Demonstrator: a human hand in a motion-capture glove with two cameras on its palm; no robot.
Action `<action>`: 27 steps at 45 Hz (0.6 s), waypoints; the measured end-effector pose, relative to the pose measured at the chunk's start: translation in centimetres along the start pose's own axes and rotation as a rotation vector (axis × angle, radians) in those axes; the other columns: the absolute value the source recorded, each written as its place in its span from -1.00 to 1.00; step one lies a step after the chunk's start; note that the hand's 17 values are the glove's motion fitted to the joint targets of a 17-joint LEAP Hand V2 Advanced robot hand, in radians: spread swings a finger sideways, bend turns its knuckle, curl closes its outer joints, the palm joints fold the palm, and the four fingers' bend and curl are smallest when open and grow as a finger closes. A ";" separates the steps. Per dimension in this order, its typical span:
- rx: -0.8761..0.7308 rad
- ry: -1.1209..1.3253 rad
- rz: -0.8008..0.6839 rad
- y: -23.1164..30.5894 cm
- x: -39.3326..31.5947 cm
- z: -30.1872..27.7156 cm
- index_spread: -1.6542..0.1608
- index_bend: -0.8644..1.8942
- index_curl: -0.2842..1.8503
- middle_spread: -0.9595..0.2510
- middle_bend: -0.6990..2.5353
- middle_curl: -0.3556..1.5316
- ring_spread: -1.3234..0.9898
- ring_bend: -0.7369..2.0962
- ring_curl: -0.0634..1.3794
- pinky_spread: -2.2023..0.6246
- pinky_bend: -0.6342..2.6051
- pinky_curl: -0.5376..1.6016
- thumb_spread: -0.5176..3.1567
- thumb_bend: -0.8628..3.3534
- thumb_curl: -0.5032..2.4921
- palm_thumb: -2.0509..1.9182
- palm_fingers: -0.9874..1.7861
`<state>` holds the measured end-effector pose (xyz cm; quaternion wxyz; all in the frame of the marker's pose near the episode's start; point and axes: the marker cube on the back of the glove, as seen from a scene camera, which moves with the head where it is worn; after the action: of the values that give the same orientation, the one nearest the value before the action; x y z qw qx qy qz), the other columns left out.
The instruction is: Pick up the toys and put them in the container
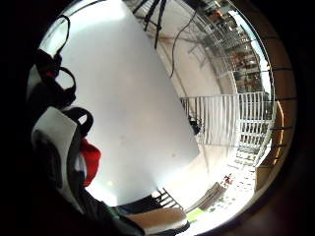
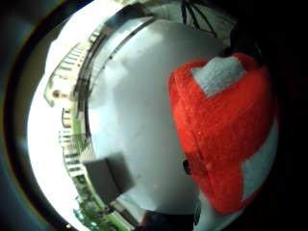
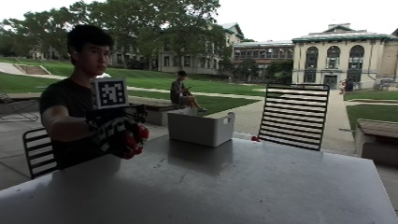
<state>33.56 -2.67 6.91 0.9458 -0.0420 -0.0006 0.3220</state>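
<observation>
My gloved right hand (image 3: 118, 135) is raised above the near left part of the grey table (image 3: 249, 186) and grips a red plush toy (image 3: 138, 139) with white patches. Seen from the thumb side, the red plush toy (image 2: 226, 130) lies close against the palm. From the little finger side, only a bit of the red toy (image 1: 91, 160) shows between the glove's straps. A white box container (image 3: 200, 126) stands at the table's far edge, to the right of the hand. A small red thing (image 3: 255, 138) lies at the far edge beside the container.
A black slatted chair (image 3: 294, 115) stands behind the table at the far right. Another chair (image 3: 39, 149) is behind the person at the left. The container (image 2: 108, 177) appears as a dark box on the table in the thumb side view.
</observation>
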 end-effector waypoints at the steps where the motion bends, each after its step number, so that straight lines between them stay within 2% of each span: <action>1: 0.005 -0.002 -0.012 0.3 -0.6 -0.7 0.48 -0.09 -0.08 -0.01 -0.13 -0.17 -0.22 0.31 -0.26 0.25 0.03 -0.11 -0.43 -0.52 -0.24 0.39 0.36; 14: 0.004 0.003 -0.176 4.7 -11.4 -7.6 0.42 -0.28 -0.08 -0.05 -0.23 -0.19 -0.23 0.29 -0.29 0.26 0.10 -0.09 -0.32 -0.54 -0.22 0.36 0.31; 27: 0.055 -0.034 -0.374 12.8 -26.4 -12.6 0.40 -0.31 -0.11 -0.04 -0.25 -0.16 -0.23 0.30 -0.29 0.27 0.12 -0.10 -0.22 -0.56 -0.21 0.35 0.29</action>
<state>5.18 -9.67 -6.00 0.9898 -0.0096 -0.0157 0.1412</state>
